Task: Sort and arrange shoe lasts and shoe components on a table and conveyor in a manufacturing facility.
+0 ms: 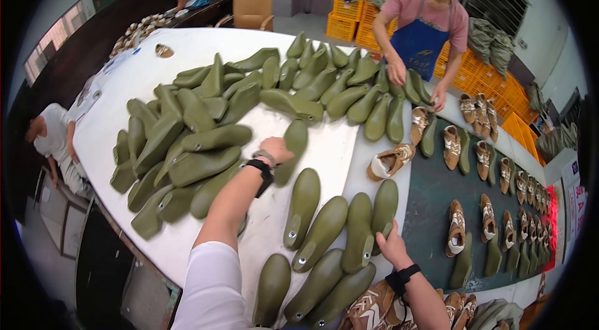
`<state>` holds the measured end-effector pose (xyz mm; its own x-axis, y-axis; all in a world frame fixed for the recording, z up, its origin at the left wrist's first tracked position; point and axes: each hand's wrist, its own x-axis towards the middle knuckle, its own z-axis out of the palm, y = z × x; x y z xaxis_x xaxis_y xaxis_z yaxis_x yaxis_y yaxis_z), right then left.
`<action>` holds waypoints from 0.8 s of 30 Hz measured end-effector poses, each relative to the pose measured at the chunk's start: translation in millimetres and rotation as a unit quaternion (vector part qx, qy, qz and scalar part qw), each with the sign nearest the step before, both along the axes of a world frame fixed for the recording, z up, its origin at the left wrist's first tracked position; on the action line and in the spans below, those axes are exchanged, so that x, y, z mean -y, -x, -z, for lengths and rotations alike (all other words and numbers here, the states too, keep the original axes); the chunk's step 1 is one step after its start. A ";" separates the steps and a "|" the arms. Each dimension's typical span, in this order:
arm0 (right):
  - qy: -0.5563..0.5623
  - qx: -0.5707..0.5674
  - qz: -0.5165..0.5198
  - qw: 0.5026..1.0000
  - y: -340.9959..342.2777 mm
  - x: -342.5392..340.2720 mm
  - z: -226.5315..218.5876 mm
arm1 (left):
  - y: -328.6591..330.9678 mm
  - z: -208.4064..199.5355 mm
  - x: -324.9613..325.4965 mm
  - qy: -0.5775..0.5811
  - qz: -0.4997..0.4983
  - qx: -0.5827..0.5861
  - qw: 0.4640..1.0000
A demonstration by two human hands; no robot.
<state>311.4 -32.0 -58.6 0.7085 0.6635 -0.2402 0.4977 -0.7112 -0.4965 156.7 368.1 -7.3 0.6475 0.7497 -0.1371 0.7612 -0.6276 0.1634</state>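
head view, green shoe lasts [385, 201] touching both hands [392, 247]

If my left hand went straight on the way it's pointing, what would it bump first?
Your left hand seems to hold a green shoe last; straight on, they'd probably first meet the crosswise green last just beyond, though height and depth are unclear.

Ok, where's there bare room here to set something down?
The white tabletop is bare left of the piled green lasts, and between the last at the left hand and the nearest brown shoe. The dark green surface has a gap between its shoe rows. It's crowded around the right hand.
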 end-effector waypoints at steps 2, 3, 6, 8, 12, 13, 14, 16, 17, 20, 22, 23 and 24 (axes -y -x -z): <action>0.010 0.002 0.006 1.000 -2.2 -4.5 -2.2 | 4.7 12.1 29.4 0.027 -0.003 0.040 0.999; 0.014 0.005 0.008 1.000 -4.2 -3.6 -5.0 | 9.3 12.3 53.0 0.034 0.010 0.064 0.997; -0.012 -0.015 0.016 1.000 -9.8 -2.1 -7.0 | 42.8 12.0 106.0 0.020 0.062 0.072 0.995; -0.012 -0.013 0.012 1.000 -12.7 -1.4 -1.0 | 80.0 13.3 113.9 0.067 0.087 0.082 0.991; -0.018 0.003 0.002 1.000 -9.9 -5.4 7.0 | 183.8 22.7 94.1 -0.053 -0.053 0.123 0.990; -0.017 0.016 -0.002 1.000 -10.8 -5.8 8.0 | 206.2 26.6 93.3 -0.066 -0.094 0.094 0.989; -0.017 0.014 -0.007 1.000 -9.9 -7.3 9.5 | 226.7 37.3 98.9 -0.038 -0.106 0.067 0.991; -0.009 0.019 0.003 1.000 -10.0 -6.5 10.2 | 234.6 36.1 118.2 -0.005 -0.117 0.041 0.992; -0.007 0.020 0.000 1.000 -11.0 -6.4 9.0 | 232.5 36.9 128.9 -0.068 -0.095 0.027 0.993; -0.002 0.013 0.009 1.000 -10.5 -5.2 3.6 | 220.5 39.4 152.8 -0.144 -0.058 0.000 0.988; -0.005 0.020 0.009 1.000 -9.6 -9.2 6.4 | 210.4 46.4 143.8 -0.054 -0.114 -0.010 0.992; -0.009 0.026 0.012 1.000 -8.1 -12.0 9.3 | 205.8 47.1 135.8 -0.054 -0.120 -0.010 0.991; -0.005 0.026 0.010 1.000 -9.0 -9.7 12.5 | 195.9 47.2 132.2 -0.036 -0.108 -0.037 0.993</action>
